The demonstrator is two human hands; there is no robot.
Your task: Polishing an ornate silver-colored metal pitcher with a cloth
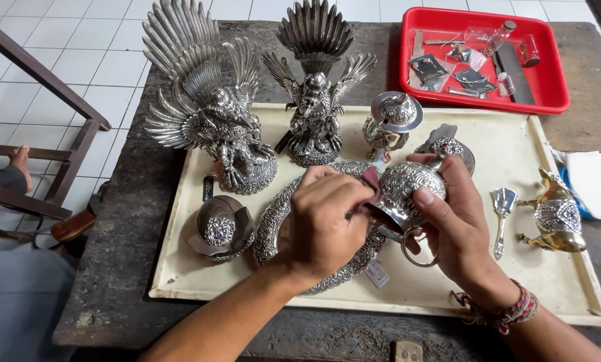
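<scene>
My right hand [456, 221] grips an embossed round silver pot [408, 184] with a ring handle hanging below it. With my left hand [324, 218] I press a small dark cloth [369, 179] against the pot's side. Both hands hover over an oval silver platter [267, 224] lying on a cream tray [528, 144]. A woven bracelet is on my right wrist.
On the tray stand two winged silver bird statues [207, 100] [316, 80], a lidded silver jar [391, 124], a brown shell-shaped piece [220, 228], a small silver spoon [503, 208] and a gold-and-silver animal figure [555, 214]. A red tray [548, 80] of small tools sits behind. A wooden chair stands at left.
</scene>
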